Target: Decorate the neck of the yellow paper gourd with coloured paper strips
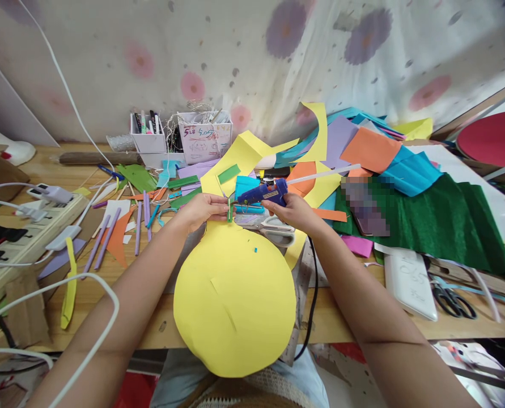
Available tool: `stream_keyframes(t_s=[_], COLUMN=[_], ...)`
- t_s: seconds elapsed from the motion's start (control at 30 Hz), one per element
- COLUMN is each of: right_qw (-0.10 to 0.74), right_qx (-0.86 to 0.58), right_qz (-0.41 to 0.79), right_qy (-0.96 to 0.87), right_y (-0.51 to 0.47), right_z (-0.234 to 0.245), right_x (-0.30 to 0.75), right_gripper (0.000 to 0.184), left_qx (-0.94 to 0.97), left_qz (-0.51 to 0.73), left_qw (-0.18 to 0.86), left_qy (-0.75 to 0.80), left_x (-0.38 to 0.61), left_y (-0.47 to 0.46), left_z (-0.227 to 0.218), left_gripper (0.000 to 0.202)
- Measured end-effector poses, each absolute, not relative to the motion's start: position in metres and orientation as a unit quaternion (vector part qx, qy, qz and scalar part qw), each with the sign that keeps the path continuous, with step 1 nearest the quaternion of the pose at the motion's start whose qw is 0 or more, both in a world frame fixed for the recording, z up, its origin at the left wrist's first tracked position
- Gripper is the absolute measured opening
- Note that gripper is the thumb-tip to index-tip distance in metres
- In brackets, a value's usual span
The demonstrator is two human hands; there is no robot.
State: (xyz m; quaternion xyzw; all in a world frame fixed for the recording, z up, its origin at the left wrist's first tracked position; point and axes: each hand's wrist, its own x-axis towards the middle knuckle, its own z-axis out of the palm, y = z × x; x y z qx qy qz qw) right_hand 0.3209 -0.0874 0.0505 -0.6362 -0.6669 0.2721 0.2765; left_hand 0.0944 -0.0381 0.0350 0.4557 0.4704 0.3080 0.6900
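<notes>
Blue plastic hot-glue gun (263, 194): centre of the frame, just above the disc. It lies almost level with its nozzle pointing left, so the tip meets what the other hand offers.
Right hand (292, 212): closed around the gun's grip from below, wrist low over the table, probably for steadiness.
Left hand (201, 211): fingers pinched on a small green paper strip (229, 212), holding it upright at the nozzle. Whether tip and strip touch is too small to tell.
Large round yellow paper disc (235, 300): lower centre, overhanging the near edge of the wooden table (86, 289). Its top edge lies under both hands, keeping the strip close to it.
White glue stick (324, 173): juts from the gun's back toward the upper right.
Black cord (312, 294): drops from the right hand over the table edge, clear of the disc.
White-handled scissors (278, 232): flat beneath the right hand, within reach.
Dark green felt sheet (448, 215): right of centre, pushed aside among coloured paper.
</notes>
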Motion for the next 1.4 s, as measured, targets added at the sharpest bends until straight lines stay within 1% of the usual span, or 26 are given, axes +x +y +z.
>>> stream_keyframes(t_s=[0.23,0.6,1.17,1.4], right_qw=[0.266,0.251,0.223,0.226], right_qx=[-0.632,-0.622,-0.613,-0.600], right_qz=[0.293,0.284,0.286,0.317], right_qy=[-0.666,-0.685,-0.702,-0.699], right_y=[-0.0898,-0.0889,-0.0896,-0.0913], right_z=[0.0555,0.0539,0.0544,0.0595], right_x=[0.3204,0.3229,0.3258,0.3285], right_gripper=[0.048,0.053,0.050,0.050], left_qx=[0.462,0.450,0.441,0.434], left_qz=[0.301,0.305,0.320,0.327], left_qw=[0.689,0.701,0.701,0.702], left_qy=[0.470,0.461,0.460,0.460], left_x=[0.0929,0.0927,0.0912,0.0910], left_y=[-0.0364,-0.0363,-0.0358,-0.0335], left_z=[0.0342,0.0371,0.0373,0.0342], left_gripper=[0.030,0.024,0.027,0.027])
